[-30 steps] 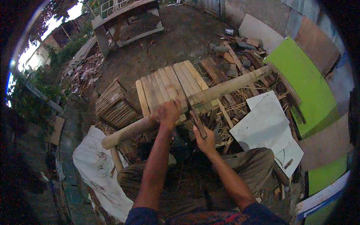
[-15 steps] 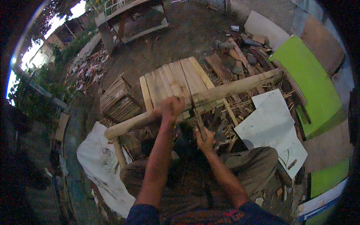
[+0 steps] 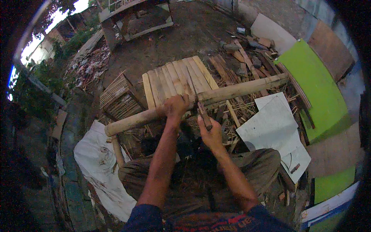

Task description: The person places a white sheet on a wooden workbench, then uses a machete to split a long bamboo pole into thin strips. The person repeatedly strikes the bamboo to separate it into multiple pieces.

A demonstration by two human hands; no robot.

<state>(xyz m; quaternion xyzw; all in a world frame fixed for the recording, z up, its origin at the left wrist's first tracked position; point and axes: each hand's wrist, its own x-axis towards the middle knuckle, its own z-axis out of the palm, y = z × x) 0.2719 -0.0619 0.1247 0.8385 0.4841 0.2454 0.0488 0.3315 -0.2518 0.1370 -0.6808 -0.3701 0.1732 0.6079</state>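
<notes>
A thick, pale bamboo pole (image 3: 243, 89) lies crosswise in front of me, rising toward the right. My left hand (image 3: 177, 106) is closed over it just left of the middle, pressing from above. In my right hand (image 3: 211, 133) is the wooden handle of a narrow saw (image 3: 204, 116), the fist below the pole on its near side. Its dark, thin blade runs away from me across the pole, close to the right of my left hand. How deep the blade sits in the pole cannot be made out.
Behind the pole stands a slatted wooden panel (image 3: 166, 79), with a small slatted crate (image 3: 120, 96) to its left. White cloth (image 3: 94, 154) lies under the pole's left end. Scrap wood (image 3: 241, 58), white sheets (image 3: 266, 123) and a green board (image 3: 317, 85) are on the right.
My right hand has pushed the saw forward and up, closer to the pole. My left hand stays in its place on the pole. The whole view has shifted slightly.
</notes>
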